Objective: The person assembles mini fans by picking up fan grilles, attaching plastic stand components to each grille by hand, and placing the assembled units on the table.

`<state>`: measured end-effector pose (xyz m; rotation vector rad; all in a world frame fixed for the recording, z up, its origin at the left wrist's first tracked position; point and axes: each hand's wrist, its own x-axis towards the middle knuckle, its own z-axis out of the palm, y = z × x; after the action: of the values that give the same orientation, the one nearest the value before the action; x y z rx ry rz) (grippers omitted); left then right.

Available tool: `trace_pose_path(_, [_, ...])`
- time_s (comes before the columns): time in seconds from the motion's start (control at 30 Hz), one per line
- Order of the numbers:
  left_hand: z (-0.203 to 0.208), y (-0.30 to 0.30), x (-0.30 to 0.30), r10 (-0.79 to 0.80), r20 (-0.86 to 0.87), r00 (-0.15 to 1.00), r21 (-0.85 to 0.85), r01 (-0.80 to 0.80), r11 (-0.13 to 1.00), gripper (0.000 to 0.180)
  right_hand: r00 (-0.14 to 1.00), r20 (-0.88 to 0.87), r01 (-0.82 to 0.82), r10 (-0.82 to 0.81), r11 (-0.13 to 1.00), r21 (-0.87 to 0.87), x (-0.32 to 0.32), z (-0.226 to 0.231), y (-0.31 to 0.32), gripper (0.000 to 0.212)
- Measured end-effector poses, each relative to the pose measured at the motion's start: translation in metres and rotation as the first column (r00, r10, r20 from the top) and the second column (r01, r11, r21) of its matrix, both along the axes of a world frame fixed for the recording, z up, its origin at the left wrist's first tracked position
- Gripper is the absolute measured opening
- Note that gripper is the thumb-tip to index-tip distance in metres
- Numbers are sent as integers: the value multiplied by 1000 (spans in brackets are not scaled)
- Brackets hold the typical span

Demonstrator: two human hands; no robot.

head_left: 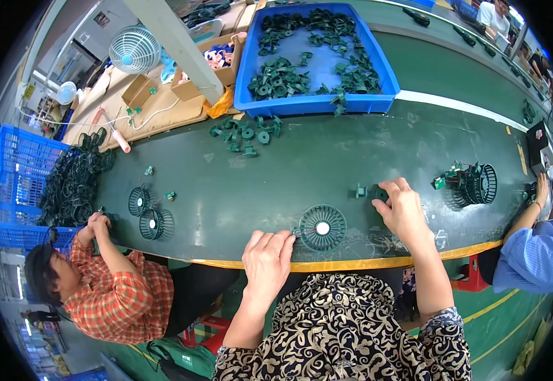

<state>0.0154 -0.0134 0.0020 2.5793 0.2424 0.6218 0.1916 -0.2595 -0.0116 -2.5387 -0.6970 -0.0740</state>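
A round dark-green fan grille [321,227] is laid flat on the table [327,159] near its yellow front edge, and the left hand [267,261] is rested just left of the grille, fingers curled together at thin wires by its rim. Just right of and behind the grille, a small dark-green part [378,192] is pinched by the fingers of the right hand [404,211]. Well behind the grille, a blue bin [317,101] of green parts is seen.

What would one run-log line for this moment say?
left hand: at fan grille edge | right hand: on small green part | belt: grille flat
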Motion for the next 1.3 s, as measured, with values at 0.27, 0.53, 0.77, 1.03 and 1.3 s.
trace_pose_path(0.27, [-8, -1, 2, -32, 15, 999, -207, 35, 978, 7, 938, 73, -346, 338, 908, 237, -53, 26, 42, 34])
trace_pose_path(0.53, [-24, -1, -1, -3, -80, 997, -413, -31, 910, 3, 902, 38, -433, 431, 898, 77, -61, 10, 56, 36])
trace_pose_path(0.77, [-17, -3, 1, -30, -133, 991, -341, -17, 940, 14, 903, -1, -424, 429, 892, -156, -65, 13, 67, 31])
trace_pose_path(1.03, [-8, -21, 20, 71, -312, 947, -217, -144, 966, 57, 897, -29, -436, 441, 872, -222, -62, 17, 71, 22])
trace_pose_path(1.3, [-20, -18, 26, 62, -257, 964, -382, -161, 910, 52, 911, -40, -412, 411, 896, -169, -60, 7, 71, 29])
